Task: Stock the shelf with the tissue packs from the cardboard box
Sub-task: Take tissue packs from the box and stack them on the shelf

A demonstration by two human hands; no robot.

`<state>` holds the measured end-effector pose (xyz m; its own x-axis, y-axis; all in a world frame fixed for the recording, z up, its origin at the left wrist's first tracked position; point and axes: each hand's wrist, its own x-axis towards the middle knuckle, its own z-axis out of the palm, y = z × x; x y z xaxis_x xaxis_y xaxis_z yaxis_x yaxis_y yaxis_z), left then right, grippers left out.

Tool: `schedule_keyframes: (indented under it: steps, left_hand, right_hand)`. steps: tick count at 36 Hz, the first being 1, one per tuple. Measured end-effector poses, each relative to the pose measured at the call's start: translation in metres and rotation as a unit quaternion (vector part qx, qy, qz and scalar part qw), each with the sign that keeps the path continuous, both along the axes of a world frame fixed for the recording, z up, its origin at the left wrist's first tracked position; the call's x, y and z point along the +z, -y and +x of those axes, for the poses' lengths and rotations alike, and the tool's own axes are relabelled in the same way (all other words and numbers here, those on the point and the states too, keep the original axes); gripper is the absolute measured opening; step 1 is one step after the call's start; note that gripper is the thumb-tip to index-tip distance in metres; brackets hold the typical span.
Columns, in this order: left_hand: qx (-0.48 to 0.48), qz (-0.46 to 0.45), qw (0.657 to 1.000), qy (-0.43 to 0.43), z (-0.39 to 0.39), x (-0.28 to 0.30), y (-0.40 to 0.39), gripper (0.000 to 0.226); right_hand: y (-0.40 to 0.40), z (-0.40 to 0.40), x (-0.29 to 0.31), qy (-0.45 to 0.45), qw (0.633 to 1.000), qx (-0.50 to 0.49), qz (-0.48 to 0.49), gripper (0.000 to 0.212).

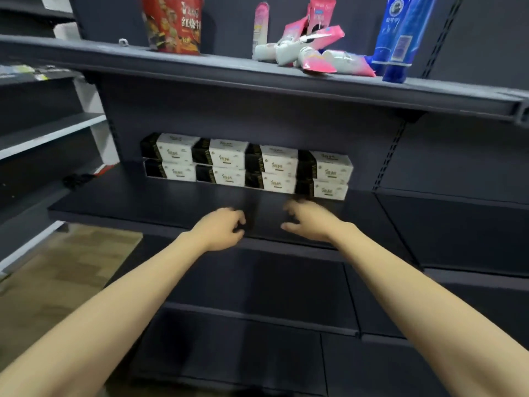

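Our left hand [221, 229] and right hand [307, 222] hover loosely curled, holding nothing; the black-and-white tissue packs [246, 166] lie crosswise just beyond, nearer the right.

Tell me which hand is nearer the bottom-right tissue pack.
Right. The right hand sits just below and left of the bottom-right tissue pack; the left hand is farther left, holding nothing.

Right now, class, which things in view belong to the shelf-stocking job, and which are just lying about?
Part of the job:
tissue packs, stacked two high at the back
middle shelf
left hand and right hand, both holding nothing

Just lying about:
noodle cup
pink tubes
blue tubes
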<state>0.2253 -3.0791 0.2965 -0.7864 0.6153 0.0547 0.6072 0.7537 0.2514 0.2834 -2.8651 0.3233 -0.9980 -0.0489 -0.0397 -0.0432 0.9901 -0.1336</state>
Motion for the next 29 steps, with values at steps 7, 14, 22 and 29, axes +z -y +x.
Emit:
schedule_keyframes:
  steps: [7, 14, 22, 29]
  left_hand:
    - [0.063, -0.062, 0.994, 0.057, 0.071, -0.031, 0.077, 0.035]
    - [0.162, -0.07, 0.979, 0.098, 0.107, -0.045, 0.176, 0.039]
    - [0.259, -0.036, 0.956, 0.134, 0.13, -0.076, 0.304, 0.044]
    - [0.331, -0.04, 0.919, 0.209, 0.136, -0.132, 0.421, 0.042]
  right_hand:
    - [0.076, 0.043, -0.027, 0.026, 0.993, 0.119, 0.001, 0.045]
    - [0.173, 0.052, -0.04, 0.039, 0.975, 0.217, -0.013, 0.046]
    - [0.307, 0.033, -0.073, 0.078, 0.944, 0.322, -0.001, 0.042]
    - [0.429, 0.007, -0.136, 0.159, 0.909, 0.384, 0.007, 0.044]
